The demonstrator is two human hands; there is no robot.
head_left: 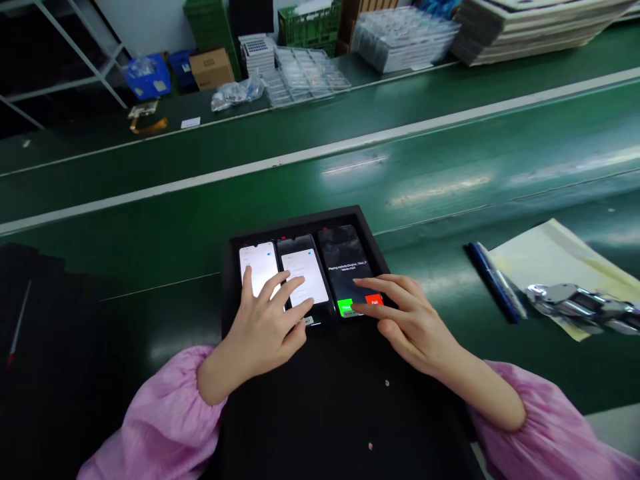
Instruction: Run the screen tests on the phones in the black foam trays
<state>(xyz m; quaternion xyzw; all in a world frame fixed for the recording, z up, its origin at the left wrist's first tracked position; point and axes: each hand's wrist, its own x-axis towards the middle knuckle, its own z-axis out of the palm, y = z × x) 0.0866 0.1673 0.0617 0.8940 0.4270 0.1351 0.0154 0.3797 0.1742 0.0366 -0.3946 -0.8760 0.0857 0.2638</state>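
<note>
Three phones lie side by side in a black tray in front of me. The left phone and the middle phone show white screens. The right phone has a dark screen with a green and a red button at its bottom. My left hand is open, its fingers spread over the left and middle phones and touching their screens. My right hand is open too, with fingertips resting on the lower part of the right phone, by the buttons. Pink sleeves cover both forearms.
A green conveyor belt runs across behind the tray. To the right lie a blue pen, a yellowish sheet and shiny metal parts. Clear trays, a cardboard box, blue bins and stacked boards stand at the back. A black surface is at left.
</note>
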